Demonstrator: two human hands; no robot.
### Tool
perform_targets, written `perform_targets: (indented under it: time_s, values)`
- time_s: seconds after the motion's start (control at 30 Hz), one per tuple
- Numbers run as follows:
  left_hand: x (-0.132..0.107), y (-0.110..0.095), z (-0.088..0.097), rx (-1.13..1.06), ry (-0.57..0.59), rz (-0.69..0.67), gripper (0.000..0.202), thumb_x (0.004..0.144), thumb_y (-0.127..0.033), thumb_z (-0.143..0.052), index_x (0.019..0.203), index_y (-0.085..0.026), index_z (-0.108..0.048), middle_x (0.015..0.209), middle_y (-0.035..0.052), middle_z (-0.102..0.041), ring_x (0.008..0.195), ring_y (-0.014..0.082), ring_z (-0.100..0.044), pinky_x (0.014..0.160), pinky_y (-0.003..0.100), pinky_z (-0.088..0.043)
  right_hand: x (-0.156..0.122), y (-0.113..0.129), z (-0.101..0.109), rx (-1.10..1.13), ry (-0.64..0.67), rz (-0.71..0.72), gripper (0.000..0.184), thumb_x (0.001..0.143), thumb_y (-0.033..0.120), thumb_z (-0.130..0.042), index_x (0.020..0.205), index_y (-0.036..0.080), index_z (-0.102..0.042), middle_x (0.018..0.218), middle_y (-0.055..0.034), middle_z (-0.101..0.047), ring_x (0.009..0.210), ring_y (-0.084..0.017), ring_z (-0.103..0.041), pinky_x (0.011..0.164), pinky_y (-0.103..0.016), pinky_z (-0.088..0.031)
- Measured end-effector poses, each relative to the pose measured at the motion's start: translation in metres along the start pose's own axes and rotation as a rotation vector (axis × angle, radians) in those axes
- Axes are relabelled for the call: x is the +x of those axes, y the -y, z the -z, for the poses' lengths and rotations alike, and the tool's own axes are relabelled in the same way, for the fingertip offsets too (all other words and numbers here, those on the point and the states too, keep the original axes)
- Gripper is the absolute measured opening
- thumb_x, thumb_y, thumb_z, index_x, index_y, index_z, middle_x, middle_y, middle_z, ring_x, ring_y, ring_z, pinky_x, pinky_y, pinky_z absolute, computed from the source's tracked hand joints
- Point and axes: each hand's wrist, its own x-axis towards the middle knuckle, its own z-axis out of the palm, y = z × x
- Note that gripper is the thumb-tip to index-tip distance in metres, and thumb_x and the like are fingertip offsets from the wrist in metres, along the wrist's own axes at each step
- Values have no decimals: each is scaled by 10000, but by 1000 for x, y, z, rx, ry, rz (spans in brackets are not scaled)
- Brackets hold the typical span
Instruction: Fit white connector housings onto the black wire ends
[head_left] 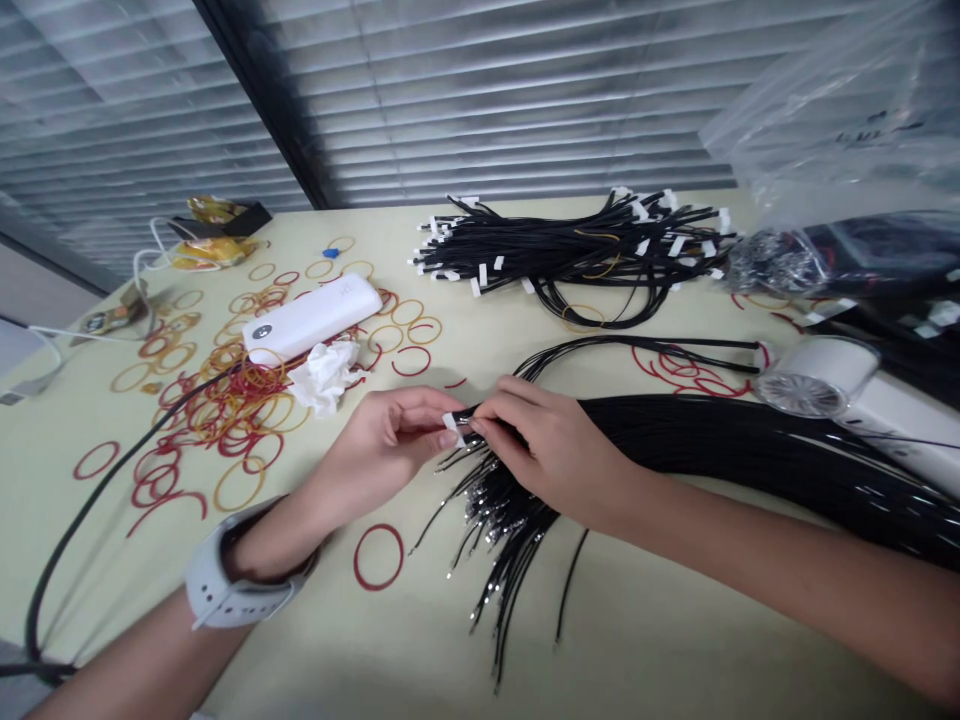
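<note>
Head view: looking down over a pale table (637, 640), with blinds (510, 100) behind.
Bundle: long black wires (720, 440) lie lengthwise from the right, their long axis running toward the hands, with loose ends fanning downward.
Right hand (547, 445): nearer the bundle, fingers pinching a wire end (466, 432).
Left hand (386, 435): just beside it, fingertips clasping a white tab (450, 421) on that end.
</note>
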Motion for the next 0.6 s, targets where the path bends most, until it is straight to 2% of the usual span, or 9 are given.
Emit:
perform_targets:
  time_s: [0.2, 0.37, 0.47, 0.6]
  values:
    - [0, -2, 5, 34, 2, 27, 185, 725, -135, -602, 905, -102, -570, 842, 49, -645, 754, 111, -592, 679, 186, -467, 3, 1, 2, 155, -36, -78, 124, 838, 183, -456, 851, 145, -573, 776, -6, -572, 690, -77, -503, 627, -202, -376]
    - [0, -2, 5, 51, 12, 24, 160, 731, -130, -587, 885, -97, -563, 830, 47, -636, 738, 108, -581, 665, 192, -457, 7, 1, 5, 245, -27, -184, 108, 806, 194, -513, 732, 152, -580, 697, 20, -592, 646, -71, -511, 606, -198, -370]
    - [1, -2, 5, 51, 15, 18, 154, 732, -126, -587, 881, -93, -561, 838, 44, -630, 745, 101, -578, 678, 189, -455, 6, 1, 6, 214, -35, -162, 108, 807, 177, -510, 720, 141, -563, 689, 16, -570, 652, -70, -495, 615, -195, -365]
    - [0, -2, 5, 24, 24, 16, 142, 741, -118, -579, 879, -97, -557, 861, 47, -629, 774, 107, -582, 700, 197, -457, 3, 2, 8, 140, -188, -24, 114, 839, 133, -441, 772, 123, -532, 764, -21, -504, 706, -74, -464, 667, -198, -375]
